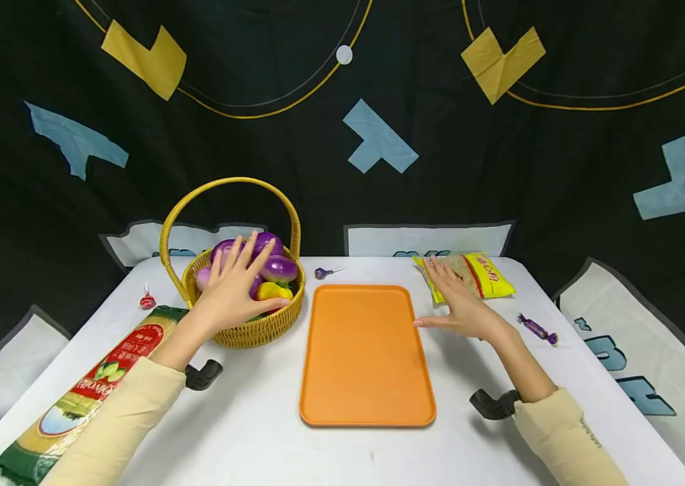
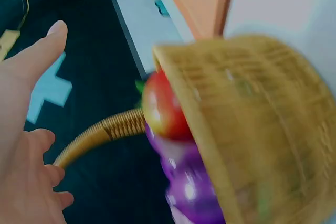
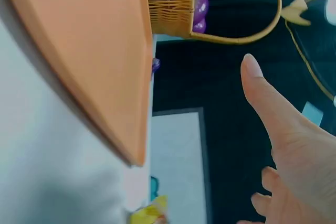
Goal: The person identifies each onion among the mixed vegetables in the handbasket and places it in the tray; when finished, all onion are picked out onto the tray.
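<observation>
Left hand point(image 1: 234, 290) spreads above the basket point(image 1: 263, 331); right hand point(image 1: 465, 308), outstretched, near tray point(image 1: 368, 358).

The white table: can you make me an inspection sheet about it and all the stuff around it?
Surface: white table, orange tray flat in the middle.
Job's things: wicker basket holding purple produce; yellow packet.
Clutter: long bag, red lollipop, purple lollipop, purple-wrapped candy.
Hands: left hand by the basket, right hand by the packet; neither grips anything, touching unclear.
Cables: nothing seen.
Surroundings: black cloth behind, with blue shapes and gold shapes.
</observation>
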Tool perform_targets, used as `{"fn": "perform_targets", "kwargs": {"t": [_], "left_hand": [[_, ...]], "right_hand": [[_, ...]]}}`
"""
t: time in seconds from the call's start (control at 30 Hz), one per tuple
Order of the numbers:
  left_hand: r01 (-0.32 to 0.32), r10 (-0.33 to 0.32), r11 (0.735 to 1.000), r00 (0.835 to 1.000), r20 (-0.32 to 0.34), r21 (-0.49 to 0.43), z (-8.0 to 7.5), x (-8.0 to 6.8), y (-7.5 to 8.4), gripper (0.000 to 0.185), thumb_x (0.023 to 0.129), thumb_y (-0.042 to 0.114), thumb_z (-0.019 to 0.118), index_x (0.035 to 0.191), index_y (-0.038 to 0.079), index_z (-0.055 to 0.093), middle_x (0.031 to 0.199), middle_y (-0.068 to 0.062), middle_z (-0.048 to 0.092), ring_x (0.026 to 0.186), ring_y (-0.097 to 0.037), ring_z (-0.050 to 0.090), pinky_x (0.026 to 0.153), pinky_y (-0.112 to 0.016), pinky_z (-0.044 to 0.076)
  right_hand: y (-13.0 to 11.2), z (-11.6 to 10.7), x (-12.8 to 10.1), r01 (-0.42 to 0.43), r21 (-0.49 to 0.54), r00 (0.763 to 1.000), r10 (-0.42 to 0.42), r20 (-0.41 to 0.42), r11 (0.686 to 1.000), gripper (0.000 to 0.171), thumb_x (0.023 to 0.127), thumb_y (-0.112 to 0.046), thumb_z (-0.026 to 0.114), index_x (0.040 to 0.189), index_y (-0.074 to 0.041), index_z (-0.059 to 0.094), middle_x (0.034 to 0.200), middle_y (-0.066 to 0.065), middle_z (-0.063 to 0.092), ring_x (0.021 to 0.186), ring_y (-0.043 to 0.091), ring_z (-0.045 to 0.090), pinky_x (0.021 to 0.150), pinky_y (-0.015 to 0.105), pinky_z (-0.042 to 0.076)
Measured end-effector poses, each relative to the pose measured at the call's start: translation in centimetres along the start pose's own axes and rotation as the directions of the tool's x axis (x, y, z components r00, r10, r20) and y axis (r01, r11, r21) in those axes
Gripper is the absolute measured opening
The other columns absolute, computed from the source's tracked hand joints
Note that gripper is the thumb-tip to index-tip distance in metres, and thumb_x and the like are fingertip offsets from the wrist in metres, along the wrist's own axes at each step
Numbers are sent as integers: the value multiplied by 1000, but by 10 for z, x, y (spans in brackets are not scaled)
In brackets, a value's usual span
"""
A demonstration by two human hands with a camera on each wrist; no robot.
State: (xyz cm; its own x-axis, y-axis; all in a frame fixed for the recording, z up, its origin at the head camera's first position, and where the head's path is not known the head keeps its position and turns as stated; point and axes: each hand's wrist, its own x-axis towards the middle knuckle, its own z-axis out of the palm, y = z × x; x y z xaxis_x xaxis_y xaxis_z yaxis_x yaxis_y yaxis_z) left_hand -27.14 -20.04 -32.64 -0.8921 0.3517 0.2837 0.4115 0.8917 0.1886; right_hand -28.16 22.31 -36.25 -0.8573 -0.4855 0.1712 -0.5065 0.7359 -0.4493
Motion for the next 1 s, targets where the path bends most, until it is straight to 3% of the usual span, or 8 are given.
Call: {"fn": "perform_targets", "kwargs": {"t": [0.23,0.43,0.53,0.7,1.0], "left_hand": [[27,-26,999,999,29,-47,-8,-11,-39,95,83,48,72,154,11,21,158,-24,5,143,-46,-3,110,-64,-5],[15,-8,995,998,67,-101,-3,-10,-63,84,81,30,78,146,-1,36,150,-33,24,136,-52,21,105,-69,20],[-6,19,990,995,94,-139,0,-5,-70,77,81,22,79,143,-2,41,145,-34,32,131,-54,30,102,-68,28],[-15,35,986,992,120,-166,6,1,-79,71,81,14,79,141,-2,44,140,-33,41,126,-54,36,101,-66,31],[-26,46,983,993,106,-180,10,3,-83,63,79,8,79,135,-2,51,133,-28,50,121,-52,42,99,-66,34]], "right_hand": [[18,19,-10,-56,147,998,52,26,988,108,78,-45,78,156,-17,9,161,11,3,145,37,8,111,60,18],[26,29,-7,-55,138,997,48,55,989,98,78,-46,78,152,-5,27,153,19,28,137,37,33,110,55,27],[31,35,-5,-59,129,996,51,67,990,91,80,-41,77,148,0,32,148,23,36,135,39,35,109,54,30],[39,46,-5,-78,150,990,59,129,986,84,82,-35,77,146,1,36,144,24,42,133,38,39,107,52,33],[42,56,-4,-31,211,986,-4,165,977,72,86,-30,73,142,3,42,144,17,44,132,33,41,107,47,35]]}}
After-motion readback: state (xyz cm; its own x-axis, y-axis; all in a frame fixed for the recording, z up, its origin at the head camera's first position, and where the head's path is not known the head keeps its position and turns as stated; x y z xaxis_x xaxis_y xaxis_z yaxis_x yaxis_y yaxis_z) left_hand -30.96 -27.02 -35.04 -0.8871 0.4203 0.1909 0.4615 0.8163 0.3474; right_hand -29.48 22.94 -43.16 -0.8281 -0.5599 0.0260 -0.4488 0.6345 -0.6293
